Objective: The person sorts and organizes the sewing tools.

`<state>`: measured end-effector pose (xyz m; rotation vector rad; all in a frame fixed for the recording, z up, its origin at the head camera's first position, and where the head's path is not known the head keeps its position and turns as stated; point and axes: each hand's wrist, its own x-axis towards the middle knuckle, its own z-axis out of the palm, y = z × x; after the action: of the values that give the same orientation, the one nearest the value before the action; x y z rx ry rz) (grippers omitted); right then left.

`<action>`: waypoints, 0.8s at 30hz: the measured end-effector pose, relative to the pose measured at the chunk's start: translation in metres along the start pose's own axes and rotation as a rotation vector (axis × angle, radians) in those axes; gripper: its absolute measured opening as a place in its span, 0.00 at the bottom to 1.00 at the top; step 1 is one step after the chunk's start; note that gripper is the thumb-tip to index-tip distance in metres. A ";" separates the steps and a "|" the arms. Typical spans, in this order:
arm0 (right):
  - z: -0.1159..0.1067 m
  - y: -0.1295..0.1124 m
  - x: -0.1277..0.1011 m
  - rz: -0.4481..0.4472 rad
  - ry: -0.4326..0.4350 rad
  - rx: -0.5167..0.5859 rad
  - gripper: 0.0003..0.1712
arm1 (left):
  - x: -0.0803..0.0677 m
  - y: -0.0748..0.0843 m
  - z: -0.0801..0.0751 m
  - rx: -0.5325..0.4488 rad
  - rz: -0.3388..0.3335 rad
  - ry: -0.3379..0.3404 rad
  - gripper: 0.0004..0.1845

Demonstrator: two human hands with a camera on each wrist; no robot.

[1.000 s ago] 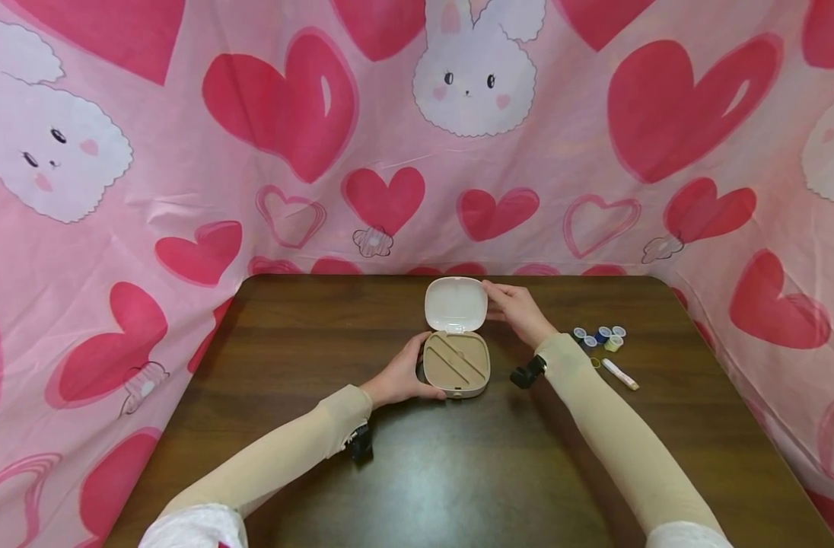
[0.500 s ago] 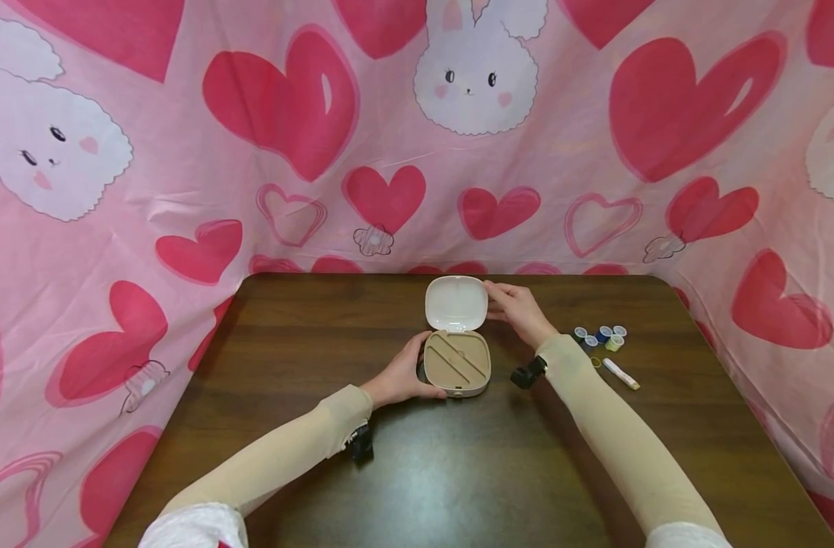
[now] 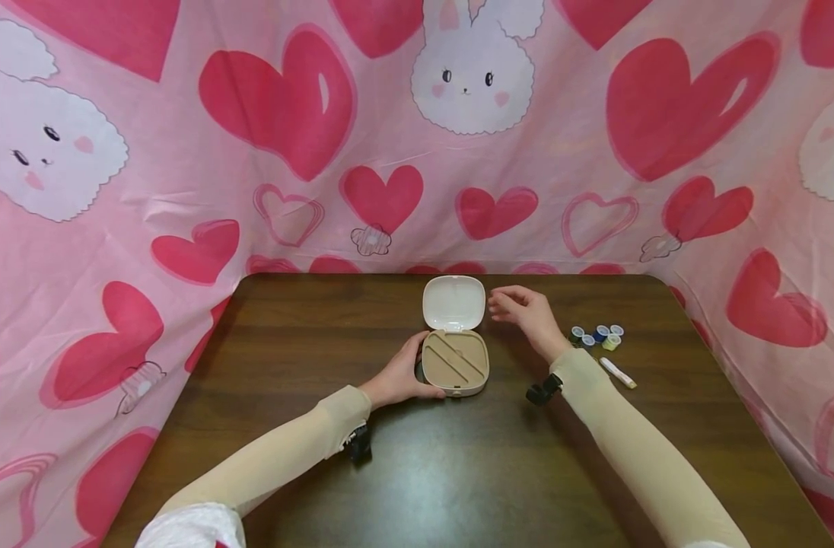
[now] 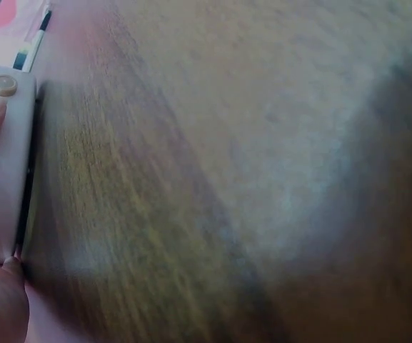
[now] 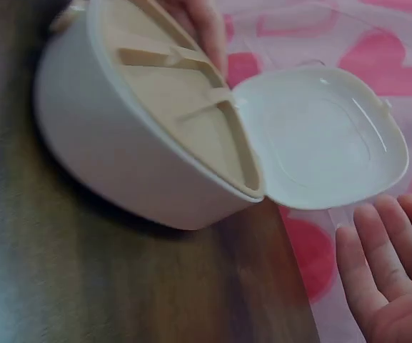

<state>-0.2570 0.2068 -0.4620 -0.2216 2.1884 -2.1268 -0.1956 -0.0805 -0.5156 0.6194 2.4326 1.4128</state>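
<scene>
A small white hinged box [image 3: 463,393] with a flat beige insert [image 3: 456,359] stands on the table, its white lid [image 3: 454,303] swung up and back. Around the box's left side, my left hand [image 3: 398,374] grips it, thumb at the front and fingers behind. The left wrist view shows the thumb just below a round beige button [image 4: 5,86] on the box's front. My right hand [image 3: 526,313] is beside the lid's right edge, apart from it, with fingers loosely bent and nothing held. In the right wrist view the insert's ridges and the lid's smooth inside show plainly.
On the dark wooden table [image 3: 307,320], several small thread spools [image 3: 600,333] in blue, yellow and dark colours sit to the right, partly behind the right wrist. A white pen-like stick [image 3: 618,373] lies in front of them. Pink heart-print cloth [image 3: 389,137] surrounds the table's far side.
My right hand has let go of the lid's right edge and drawn back slightly to the right. The lid stays up. My left hand keeps its grip on the box.
</scene>
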 end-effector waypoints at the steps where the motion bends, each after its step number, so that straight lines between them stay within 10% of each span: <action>1: 0.000 -0.001 -0.003 -0.003 -0.009 -0.034 0.25 | 0.000 0.000 0.000 0.002 0.001 0.001 0.62; 24: 0.026 0.013 -0.058 -0.165 -0.106 -0.693 0.11 | -0.001 0.000 0.000 0.006 -0.003 0.000 0.63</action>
<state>-0.1965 0.1903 -0.4780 -0.5526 2.8251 -1.2827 -0.1948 -0.0809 -0.5153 0.6175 2.4377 1.4048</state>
